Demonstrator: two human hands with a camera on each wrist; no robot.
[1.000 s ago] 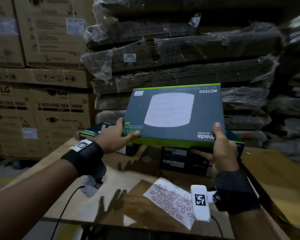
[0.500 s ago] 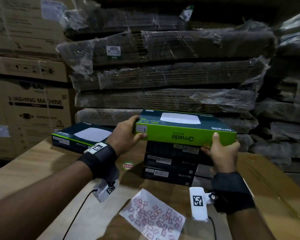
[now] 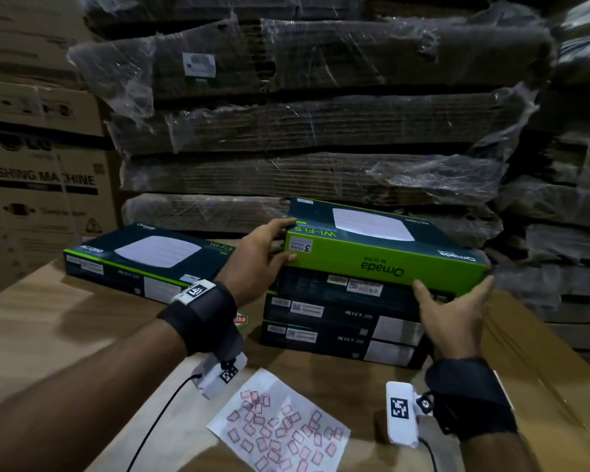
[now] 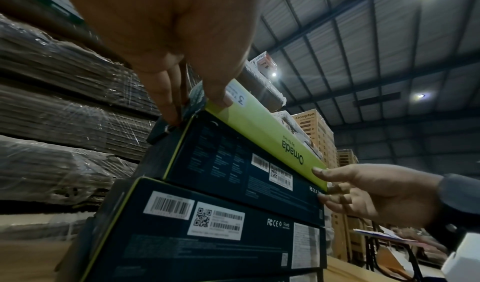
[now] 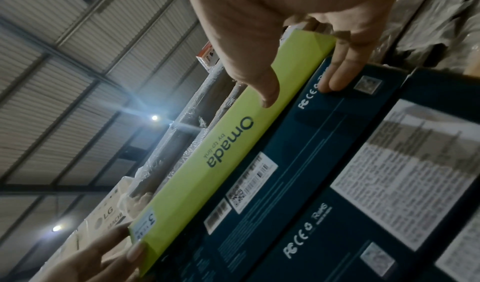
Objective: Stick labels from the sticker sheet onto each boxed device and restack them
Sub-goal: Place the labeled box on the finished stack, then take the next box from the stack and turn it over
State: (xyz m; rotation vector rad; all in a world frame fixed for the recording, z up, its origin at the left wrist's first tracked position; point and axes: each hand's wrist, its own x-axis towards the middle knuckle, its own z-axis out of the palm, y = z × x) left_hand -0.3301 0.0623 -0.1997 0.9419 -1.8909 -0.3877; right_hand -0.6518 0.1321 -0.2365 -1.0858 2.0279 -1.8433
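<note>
- Omada box [image 3: 385, 245], green front face toward the camera, sits on top of a stack of three dark boxes [image 3: 341, 321] at the middle of the cardboard work surface [image 3: 48, 318]; its green face overhangs the box below a little at the near edge.
- Left hand [image 3: 259, 257] grips the top box at its left end: the thumb lies on the green face near the white "3" label [image 3: 302, 246], the fingers reach along the top edge and, in the left wrist view, down the left end panel.
- Right hand [image 3: 453, 311] is at the right near corner with fingers spread and nearly straight; the thumb tip touches the lower edge of the green face, and the right wrist view shows the fingers [image 5: 340, 74] pressed against the dark box just beneath. It holds nothing in a closed grip.
- Sticker sheet [image 3: 280, 427] lies flat on the near part of the surface, between the two wrists, with small red-outlined labels scattered across it; it is apart from the stack.
- Another Omada box [image 3: 147, 257] lies flat to the left of the stack, close to the left forearm, with a strip of bare surface between them.
- Shrink-wrapped bundles of flat cardboard [image 3: 321, 131] rise just behind the stack, leaving little room at the far side; brown cartons [image 3: 38, 185] stand at far left.
</note>
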